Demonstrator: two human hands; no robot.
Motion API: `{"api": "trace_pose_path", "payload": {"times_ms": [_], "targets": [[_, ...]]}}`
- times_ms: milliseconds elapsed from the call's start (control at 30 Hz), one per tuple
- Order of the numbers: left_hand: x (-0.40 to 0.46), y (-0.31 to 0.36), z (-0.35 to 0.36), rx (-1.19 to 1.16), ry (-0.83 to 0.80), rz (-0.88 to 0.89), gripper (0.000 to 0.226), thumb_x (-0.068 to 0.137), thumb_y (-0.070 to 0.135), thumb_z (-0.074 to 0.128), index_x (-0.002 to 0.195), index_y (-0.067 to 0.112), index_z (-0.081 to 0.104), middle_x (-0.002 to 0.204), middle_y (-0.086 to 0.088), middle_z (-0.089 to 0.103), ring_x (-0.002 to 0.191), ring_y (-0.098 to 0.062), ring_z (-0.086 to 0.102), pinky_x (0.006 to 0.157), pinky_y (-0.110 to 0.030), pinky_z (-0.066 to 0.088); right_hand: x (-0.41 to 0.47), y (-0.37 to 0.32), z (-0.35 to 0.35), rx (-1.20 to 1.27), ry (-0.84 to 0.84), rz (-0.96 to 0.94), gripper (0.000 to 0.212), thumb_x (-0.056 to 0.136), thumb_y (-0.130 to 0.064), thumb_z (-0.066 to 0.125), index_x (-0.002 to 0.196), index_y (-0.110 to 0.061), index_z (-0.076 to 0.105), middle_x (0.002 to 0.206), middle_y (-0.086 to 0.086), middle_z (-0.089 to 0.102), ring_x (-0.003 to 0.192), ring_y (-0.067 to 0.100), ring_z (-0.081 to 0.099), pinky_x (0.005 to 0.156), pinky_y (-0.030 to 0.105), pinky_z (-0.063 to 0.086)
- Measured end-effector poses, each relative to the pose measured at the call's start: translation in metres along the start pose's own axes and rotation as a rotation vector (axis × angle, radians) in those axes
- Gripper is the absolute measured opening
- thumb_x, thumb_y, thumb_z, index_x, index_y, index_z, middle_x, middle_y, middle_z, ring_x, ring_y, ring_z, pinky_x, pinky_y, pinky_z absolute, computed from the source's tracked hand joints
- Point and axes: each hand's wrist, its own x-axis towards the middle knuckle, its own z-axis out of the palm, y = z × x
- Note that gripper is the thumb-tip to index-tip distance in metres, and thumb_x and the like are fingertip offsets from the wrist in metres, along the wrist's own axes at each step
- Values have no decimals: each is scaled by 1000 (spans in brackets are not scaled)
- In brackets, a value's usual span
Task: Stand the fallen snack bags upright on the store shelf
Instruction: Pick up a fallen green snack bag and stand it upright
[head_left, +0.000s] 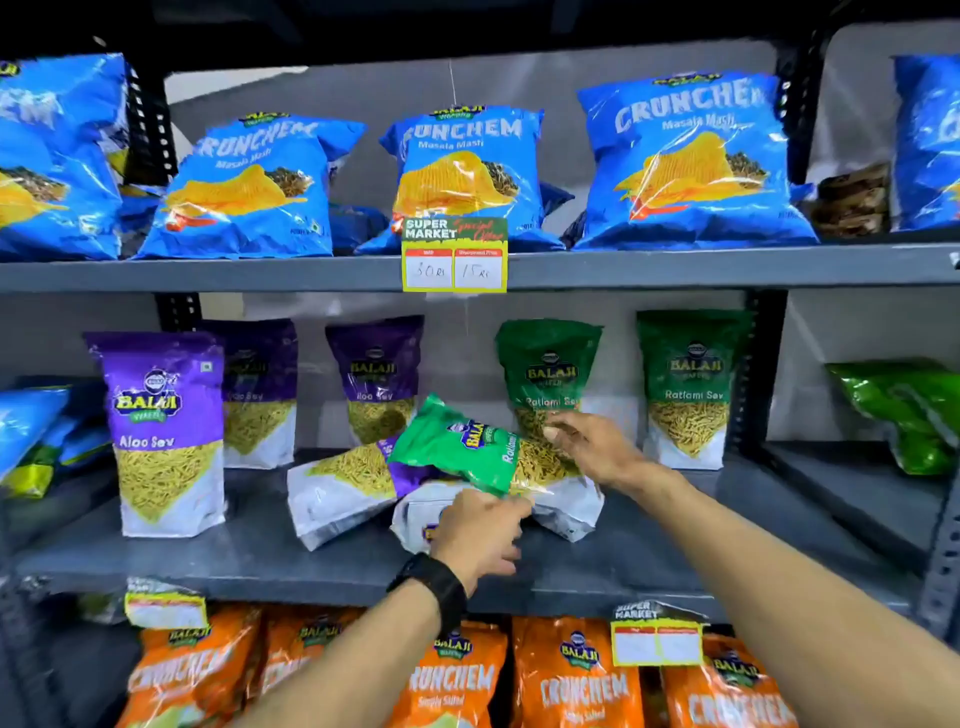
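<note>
Our one view: a head-worn camera facing the shelves

We look forward and slightly down from close range at the middle shelf (260, 558), with the row above and the row below partly inside our wide frame.

Grey metal shelving unit (311, 558) with black perforated uprights (150, 130), pale grey back wall (363, 88) behind, evenly lit.

My left hand (478, 530) covers most of the white bag (415, 512) at the bottom of the pile, can't read its label. The purple fallen bag (343, 483) is half buried under the green Ratlami Sev bag (457, 447). Lower price tag (657, 642) is too blurry to read.
</note>
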Motion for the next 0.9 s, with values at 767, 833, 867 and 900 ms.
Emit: {"api": "trace_pose_path", "payload": {"times_ms": [767, 833, 867, 900], "targets": [[-23, 1, 24, -491, 5, 4, 25, 97, 16, 67, 120, 8, 72, 120, -5, 78, 114, -23, 71, 96, -43, 58, -51, 10, -22, 510, -74, 352, 35, 89, -44, 74, 105, -13, 74, 105, 0, 78, 97, 13, 72, 83, 26, 53], [-36, -6, 8, -437, 17, 103, 19, 99, 16, 65, 115, 13, 74, 114, 3, 81, 104, -11, 74, 88, -33, 59, -80, -5, -17, 563, -2, 354, 26, 92, -36, 73, 100, -11, 71, 93, -1, 76, 77, 5, 70, 63, 20, 50], [-42, -9, 1, -419, 11, 137, 16, 99, 15, 64, 111, 15, 75, 108, 7, 82, 97, -7, 75, 79, -24, 59, -93, -13, -13, 606, 41, 349, 23, 93, -33, 73, 97, -10, 70, 89, 1, 75, 70, 5, 68, 55, 17, 48], [-48, -12, -7, -395, -1, 159, 14, 100, 14, 63, 107, 17, 75, 103, 8, 83, 91, -6, 76, 71, -19, 57, -107, -19, -7, 642, 89, 340, 21, 92, -31, 74, 95, -11, 68, 88, 3, 74, 67, 7, 67, 52, 16, 47]]}}
